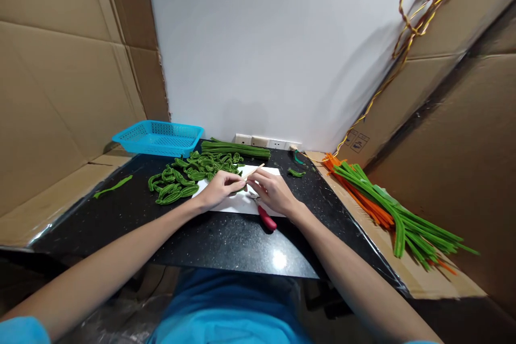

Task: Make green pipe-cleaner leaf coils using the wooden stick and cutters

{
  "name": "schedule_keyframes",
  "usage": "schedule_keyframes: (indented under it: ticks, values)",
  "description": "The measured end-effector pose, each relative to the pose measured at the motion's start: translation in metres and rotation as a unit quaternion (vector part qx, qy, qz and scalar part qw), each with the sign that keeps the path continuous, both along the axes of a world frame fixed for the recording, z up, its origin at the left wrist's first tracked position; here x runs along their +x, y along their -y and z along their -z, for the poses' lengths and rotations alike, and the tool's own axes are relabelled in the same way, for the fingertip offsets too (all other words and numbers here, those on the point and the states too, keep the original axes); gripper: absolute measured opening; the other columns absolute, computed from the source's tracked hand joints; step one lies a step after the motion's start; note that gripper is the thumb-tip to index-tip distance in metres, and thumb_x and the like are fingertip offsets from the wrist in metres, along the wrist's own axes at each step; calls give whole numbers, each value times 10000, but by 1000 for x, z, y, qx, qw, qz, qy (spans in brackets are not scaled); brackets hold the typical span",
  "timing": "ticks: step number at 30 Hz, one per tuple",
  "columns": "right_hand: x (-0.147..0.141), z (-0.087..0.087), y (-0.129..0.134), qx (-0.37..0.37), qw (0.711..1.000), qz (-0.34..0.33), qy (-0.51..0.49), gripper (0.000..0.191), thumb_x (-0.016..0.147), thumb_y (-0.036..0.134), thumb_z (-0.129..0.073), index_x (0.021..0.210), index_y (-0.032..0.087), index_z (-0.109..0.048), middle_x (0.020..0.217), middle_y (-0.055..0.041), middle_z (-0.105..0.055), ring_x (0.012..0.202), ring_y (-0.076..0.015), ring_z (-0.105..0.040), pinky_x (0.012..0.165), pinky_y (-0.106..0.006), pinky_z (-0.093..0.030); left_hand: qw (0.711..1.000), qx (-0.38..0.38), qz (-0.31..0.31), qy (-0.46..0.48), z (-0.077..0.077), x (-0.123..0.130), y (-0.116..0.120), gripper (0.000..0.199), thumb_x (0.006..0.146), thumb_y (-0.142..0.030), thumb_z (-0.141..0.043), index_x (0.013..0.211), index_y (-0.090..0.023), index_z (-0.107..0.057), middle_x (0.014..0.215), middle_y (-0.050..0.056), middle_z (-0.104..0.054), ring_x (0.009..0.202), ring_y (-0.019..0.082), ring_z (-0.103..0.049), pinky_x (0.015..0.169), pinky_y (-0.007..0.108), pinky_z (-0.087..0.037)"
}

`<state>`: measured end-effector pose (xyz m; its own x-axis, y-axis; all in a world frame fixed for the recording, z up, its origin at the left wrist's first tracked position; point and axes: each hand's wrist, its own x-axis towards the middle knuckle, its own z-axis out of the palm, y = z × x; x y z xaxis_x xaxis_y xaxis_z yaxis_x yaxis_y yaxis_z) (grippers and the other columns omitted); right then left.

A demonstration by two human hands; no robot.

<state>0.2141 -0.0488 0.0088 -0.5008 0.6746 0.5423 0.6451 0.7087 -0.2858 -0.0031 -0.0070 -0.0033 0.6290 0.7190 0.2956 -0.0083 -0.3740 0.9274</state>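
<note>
My left hand (221, 189) and my right hand (272, 190) meet above a white sheet of paper (229, 205), fingertips pinched close together. A thin pale wooden stick (255, 171) slants up and right between them, and the right fingers close on it. Under my left thumb a bit of green pipe cleaner (241, 188) shows; most of it is hidden by the fingers. Pliers with a red handle (266, 219) lie on the paper just below my right hand. Left of the paper spreads a pile of green pipe cleaners bent into leaf-like loops (177, 180).
Straight green pipe cleaners (236, 149) lie along the back. A blue basket (161, 138) stands back left. Green (387, 201) and orange pipe cleaners (368, 207) rest on cardboard at right. Sockets (260, 141) and a twisted cable (379, 94) are by the wall.
</note>
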Motion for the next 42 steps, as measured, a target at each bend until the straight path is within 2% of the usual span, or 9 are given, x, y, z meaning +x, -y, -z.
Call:
schedule_keyframes:
  ticks: [5,11,17,22,24,28,33,37,42]
  values:
    - [-9,-2,3,-79,990,-12,-114,308,1071,401,-485,918,195,-656,820,-35,-655,707,-174,-562,681,-285,-435,999,-32,10,6,-5,-1,3,387,882,-470,-721,833,-88,-770,558,-39,-459,546,100,-374,528,239,-255]
    - [-22,-4,7,-177,962,-12,-209,406,995,499,-566,805,163,-694,726,-21,-631,601,-141,-494,560,-263,-369,984,165,-38,-49,-12,-6,7,319,930,-345,-643,753,-109,-765,638,4,-562,584,117,-452,552,256,-309]
    - [-25,6,1,-404,852,-22,-332,399,792,528,-765,680,170,-633,523,70,-418,437,-74,-288,416,-226,-208,802,550,-44,-228,-9,-17,4,248,974,-154,-496,855,-135,-713,763,44,-624,641,157,-560,620,270,-439]
    - [-27,7,2,-444,824,-26,-351,383,789,503,-738,649,195,-559,515,90,-359,409,-57,-209,374,-220,-173,708,651,-33,-271,-7,-19,0,234,986,-86,-478,846,-132,-658,789,73,-632,697,201,-608,681,321,-499]
    - [-26,4,2,-444,825,-28,-349,388,790,495,-747,638,194,-554,514,85,-376,409,-60,-238,371,-219,-196,725,633,-34,-270,-6,-18,0,238,987,-87,-478,837,-140,-654,785,69,-622,695,197,-602,676,318,-495]
    - [-19,-5,1,-419,851,-31,-315,390,833,527,-753,739,161,-655,593,35,-548,419,-77,-385,386,-223,-287,843,492,-80,-201,-5,-14,3,243,985,-148,-502,833,-154,-692,766,41,-615,658,157,-573,626,272,-446]
    - [-8,-10,1,-199,967,-5,-159,344,986,483,-627,1133,183,-703,911,-45,-702,578,-126,-566,568,-265,-474,959,251,-99,-83,-11,-9,4,248,949,-265,-598,799,-143,-753,730,31,-686,652,147,-567,630,266,-410]
    - [-2,-7,4,-18,1000,0,-11,242,1046,351,-571,1225,227,-676,1056,-73,-711,662,-143,-603,704,-290,-473,995,80,-35,-46,-16,-9,1,298,886,-362,-672,731,-121,-753,621,8,-620,582,126,-481,562,252,-348]
    - [-3,-5,7,52,997,-14,53,256,1093,336,-475,1132,210,-695,1056,-98,-720,707,-166,-615,667,-286,-434,997,-64,34,-25,-17,-12,-1,334,803,-414,-765,694,-100,-741,520,-43,-431,501,76,-309,485,229,-216]
